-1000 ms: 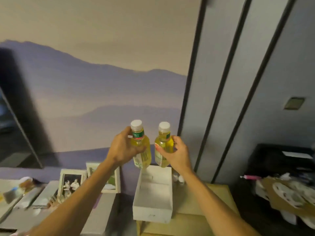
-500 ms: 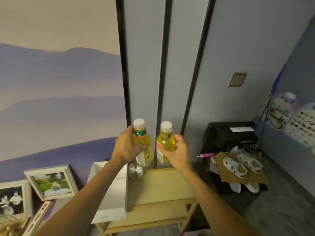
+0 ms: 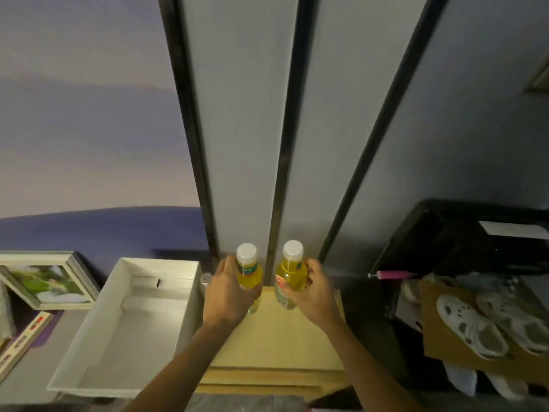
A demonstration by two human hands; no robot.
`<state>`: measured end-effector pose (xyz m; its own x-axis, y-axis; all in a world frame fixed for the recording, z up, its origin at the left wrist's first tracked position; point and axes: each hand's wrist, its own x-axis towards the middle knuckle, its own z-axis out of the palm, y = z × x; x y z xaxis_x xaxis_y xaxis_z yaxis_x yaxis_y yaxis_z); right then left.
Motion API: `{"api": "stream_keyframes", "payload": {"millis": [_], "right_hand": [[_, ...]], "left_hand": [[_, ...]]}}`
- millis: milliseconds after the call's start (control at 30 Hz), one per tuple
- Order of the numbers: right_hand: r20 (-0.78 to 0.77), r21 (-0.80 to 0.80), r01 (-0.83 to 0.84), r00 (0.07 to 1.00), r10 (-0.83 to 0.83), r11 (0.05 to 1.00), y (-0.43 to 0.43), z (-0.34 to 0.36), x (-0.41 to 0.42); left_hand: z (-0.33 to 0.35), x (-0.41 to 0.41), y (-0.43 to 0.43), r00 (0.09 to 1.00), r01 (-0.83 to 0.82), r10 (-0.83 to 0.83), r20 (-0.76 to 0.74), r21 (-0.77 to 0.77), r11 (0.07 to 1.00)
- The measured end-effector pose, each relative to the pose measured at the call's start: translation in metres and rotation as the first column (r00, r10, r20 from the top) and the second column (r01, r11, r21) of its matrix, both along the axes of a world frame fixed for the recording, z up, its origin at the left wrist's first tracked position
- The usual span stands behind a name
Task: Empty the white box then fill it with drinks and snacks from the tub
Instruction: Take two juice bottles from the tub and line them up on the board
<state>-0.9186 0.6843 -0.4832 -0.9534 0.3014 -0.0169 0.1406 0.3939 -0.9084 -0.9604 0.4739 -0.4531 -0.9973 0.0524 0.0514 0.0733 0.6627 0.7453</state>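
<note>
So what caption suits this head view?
Left hand and right hand each hold a white-capped yellow drink bottle above a pale wooden table, beside an empty white box.

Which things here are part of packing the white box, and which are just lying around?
Part of the job:
left hand holding one yellow bottle
right hand holding the other yellow bottle
white box, nothing visible inside

Just lying about:
framed picture
white clogs on cardboard
pink pen
wooden stand
</note>
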Motion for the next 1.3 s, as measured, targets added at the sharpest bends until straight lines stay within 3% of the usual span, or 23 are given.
{"api": "stream_keyframes", "payload": {"millis": [200, 400, 700, 833, 967, 1300], "right_hand": [[0.07, -0.057, -0.139, 0.987, 0.143, 0.989, 0.017, -0.118, -0.044], [0.106, -0.048, -0.222, 0.969, 0.225, 0.974, 0.017, -0.169, -0.056], [0.139, -0.129, -0.286, 0.943, 0.303, 0.949, 0.011, -0.172, -0.071], [0.183, -0.134, -0.333, 0.918, 0.353, 0.933, 0.014, -0.166, -0.071], [0.23, -0.1, -0.389, 0.887, 0.402, 0.916, 0.019, -0.158, -0.074], [0.303, 0.044, -0.422, 0.869, 0.391, 0.905, 0.024, -0.109, -0.054]], "left_hand": [[-0.109, -0.015, 0.015, 0.993, -0.113, 0.113, 0.041, -0.016, 0.994], [-0.155, -0.016, 0.02, 0.99, -0.138, 0.139, 0.006, -0.041, 0.99], [-0.16, -0.021, 0.026, 0.994, -0.106, 0.104, -0.037, -0.051, 0.993], [-0.161, -0.02, 0.023, 0.998, -0.064, 0.066, 0.018, -0.096, 0.993], [-0.163, -0.014, 0.022, 0.997, -0.075, 0.077, 0.004, -0.197, 0.978], [-0.127, 0.001, 0.009, 0.999, -0.052, 0.053, -0.003, -0.212, 0.976]]}}
